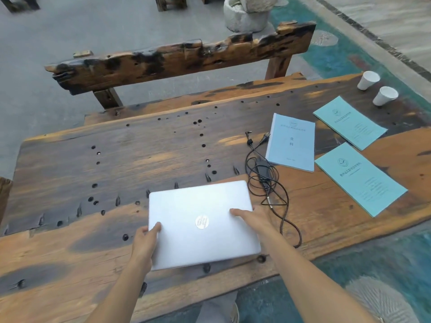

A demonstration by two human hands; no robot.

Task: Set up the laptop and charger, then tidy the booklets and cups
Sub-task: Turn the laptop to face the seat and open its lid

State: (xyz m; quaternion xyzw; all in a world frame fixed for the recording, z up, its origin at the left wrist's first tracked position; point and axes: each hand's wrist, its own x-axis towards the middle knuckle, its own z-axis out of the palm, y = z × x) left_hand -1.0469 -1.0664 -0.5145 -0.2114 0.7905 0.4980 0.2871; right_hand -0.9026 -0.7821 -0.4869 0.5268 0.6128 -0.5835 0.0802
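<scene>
A closed silver laptop [200, 206] lies on the wooden table [93, 159] near its front edge. My left hand [145, 243] grips the laptop's left edge, thumb on the lid. My right hand [251, 217] holds the right edge the same way. A black charger [262, 170] with tangled cable lies just right of the laptop. Three light-blue booklets sit further right: one [291, 142] beside the charger, one [349, 122] behind, one [360, 179] nearer. Two white cups [367, 80] [384, 96] stand at the far right corner.
A rough wooden bench back [177, 59] runs behind the table. A stone pot [245, 15] stands on the floor beyond it. The table's left and middle surface bears only dark holes. My knee shows under the front edge.
</scene>
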